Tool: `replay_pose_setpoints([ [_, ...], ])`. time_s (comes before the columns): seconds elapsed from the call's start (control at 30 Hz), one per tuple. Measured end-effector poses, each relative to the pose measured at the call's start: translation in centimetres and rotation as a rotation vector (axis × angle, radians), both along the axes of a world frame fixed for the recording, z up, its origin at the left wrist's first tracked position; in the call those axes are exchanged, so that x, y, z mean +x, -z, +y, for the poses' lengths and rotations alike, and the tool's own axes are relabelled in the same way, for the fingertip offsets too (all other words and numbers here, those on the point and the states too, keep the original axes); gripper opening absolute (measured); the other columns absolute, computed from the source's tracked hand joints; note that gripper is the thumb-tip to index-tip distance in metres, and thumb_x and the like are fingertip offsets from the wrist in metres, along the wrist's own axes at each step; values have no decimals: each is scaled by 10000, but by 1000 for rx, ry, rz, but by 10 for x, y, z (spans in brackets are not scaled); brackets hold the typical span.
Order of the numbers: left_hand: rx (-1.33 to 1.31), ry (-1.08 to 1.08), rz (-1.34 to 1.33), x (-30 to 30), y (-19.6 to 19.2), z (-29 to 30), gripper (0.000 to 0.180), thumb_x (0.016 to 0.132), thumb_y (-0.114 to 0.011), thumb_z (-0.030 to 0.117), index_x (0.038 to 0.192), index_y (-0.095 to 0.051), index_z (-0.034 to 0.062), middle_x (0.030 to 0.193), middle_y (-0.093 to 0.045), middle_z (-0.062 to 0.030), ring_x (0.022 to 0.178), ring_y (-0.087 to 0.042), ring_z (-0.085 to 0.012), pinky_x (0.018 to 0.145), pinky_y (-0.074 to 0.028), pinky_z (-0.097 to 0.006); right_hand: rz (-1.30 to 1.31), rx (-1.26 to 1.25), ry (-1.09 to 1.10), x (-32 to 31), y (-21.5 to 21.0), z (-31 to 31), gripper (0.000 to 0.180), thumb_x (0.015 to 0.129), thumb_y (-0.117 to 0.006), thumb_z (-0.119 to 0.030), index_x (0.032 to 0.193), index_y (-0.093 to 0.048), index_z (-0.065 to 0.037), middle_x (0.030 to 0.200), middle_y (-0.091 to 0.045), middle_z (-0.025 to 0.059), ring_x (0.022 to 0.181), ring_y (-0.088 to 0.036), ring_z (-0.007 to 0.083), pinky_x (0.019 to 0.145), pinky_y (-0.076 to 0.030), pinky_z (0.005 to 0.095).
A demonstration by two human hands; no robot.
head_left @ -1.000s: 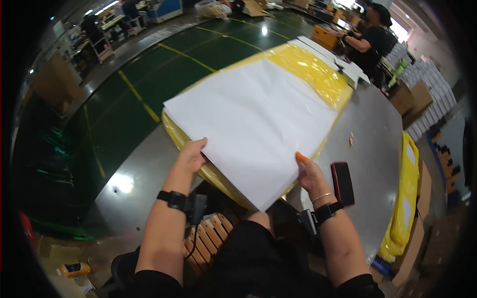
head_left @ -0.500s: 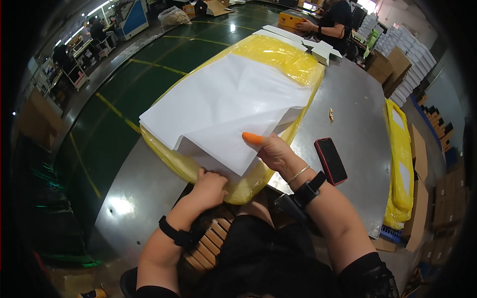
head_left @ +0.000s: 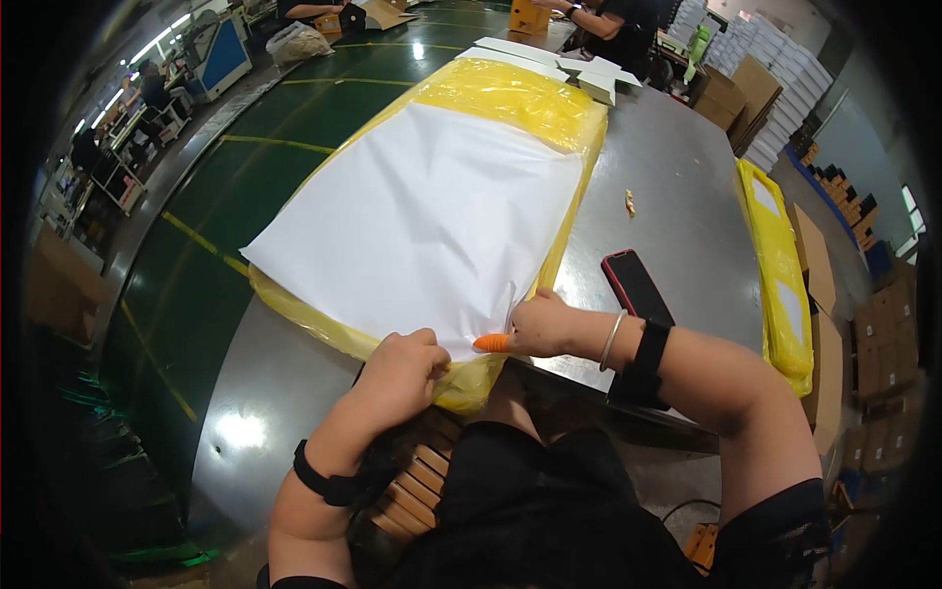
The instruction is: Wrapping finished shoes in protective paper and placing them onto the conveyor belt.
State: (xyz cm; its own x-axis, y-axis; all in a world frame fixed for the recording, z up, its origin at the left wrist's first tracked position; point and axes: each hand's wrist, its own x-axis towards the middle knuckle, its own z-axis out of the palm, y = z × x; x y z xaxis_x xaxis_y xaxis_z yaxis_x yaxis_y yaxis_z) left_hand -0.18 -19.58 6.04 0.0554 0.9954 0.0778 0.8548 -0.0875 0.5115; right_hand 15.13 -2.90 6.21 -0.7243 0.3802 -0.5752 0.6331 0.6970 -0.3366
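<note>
A large white paper sheet [head_left: 412, 206] with creases lies over a pack wrapped in yellow plastic film [head_left: 520, 93] on the metal table. My right hand [head_left: 543, 324] is closed at the sheet's near right corner. Its thumb wears an orange finger cot and presses on the paper, with the fingers curled by the edge. At the near edge of the pack, my left hand [head_left: 397, 373] is closed, its fingertips where paper and yellow film meet. Whether it pinches the paper or the film is hidden.
A phone [head_left: 638, 287] in a red case lies right of the pack, near a small crumpled scrap [head_left: 630, 203]. White card pieces [head_left: 599, 77] sit beyond the pack. Another yellow-wrapped pack [head_left: 777, 285] stands at the right edge. A co-worker [head_left: 613, 29] handles an orange box [head_left: 530, 17].
My right hand has come down and nearer, bringing the lifted corner of the sheet flat onto the pack. My left hand has shifted slightly. The view has turned a little to the right.
</note>
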Motion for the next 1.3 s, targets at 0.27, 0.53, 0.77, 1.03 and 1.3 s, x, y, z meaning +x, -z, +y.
replay_pose_setpoints([
  [0.27, -48, 17, -4, -2, 13, -10, 112, 700, -558, 6, 763, -640, 49, 809, -580, -115, 710, -563, -322, 705, -447, -390, -55, 402, -278, -26, -82, 1, 621, 862, -475, -586, 920, -677, -2, 860, -643, 217, 883, -626, 352, 786, -492, 397],
  [0.53, -54, 74, 63, -13, 25, -13, 53, 752, -596, 96, 775, -625, 57, 792, -590, -117, 750, -575, -297, 753, -415, -387, 563, 510, -438, -41, 70, 7, 758, 877, -428, -582, 1398, -310, -44, 1444, -255, 247, 1355, -210, 410, 1084, -138, 558],
  [0.77, -315, 88, 185, -42, 13, -2, 136, 726, -673, 201, 765, -627, 80, 714, -590, -77, 754, -578, -270, 805, -383, -376, 786, 420, -734, -68, 45, 9, 709, 888, -390, -578, 1387, -347, -76, 1434, -294, 230, 1357, -228, 384, 1082, -143, 557],
  [1.03, -839, -97, 574, -128, 0, -2, 211, 674, -617, 146, 874, -681, 123, 924, -628, -63, 1054, -543, -258, 1038, -180, -616, 800, 188, -736, -55, 60, 24, 651, 897, -420, -538, 1355, -412, -76, 1408, -361, 189, 1331, -290, 340, 1075, -158, 537],
  [1.3, -611, -386, 880, -188, 6, -15, 281, 786, -555, 143, 1045, -664, 128, 1176, -565, -43, 1237, -398, -275, 981, -271, -568, 737, 230, -716, -61, 53, 16, 647, 857, -495, -532, 1345, -432, -112, 1401, -373, 177, 1306, -327, 325, 1051, -191, 559],
])
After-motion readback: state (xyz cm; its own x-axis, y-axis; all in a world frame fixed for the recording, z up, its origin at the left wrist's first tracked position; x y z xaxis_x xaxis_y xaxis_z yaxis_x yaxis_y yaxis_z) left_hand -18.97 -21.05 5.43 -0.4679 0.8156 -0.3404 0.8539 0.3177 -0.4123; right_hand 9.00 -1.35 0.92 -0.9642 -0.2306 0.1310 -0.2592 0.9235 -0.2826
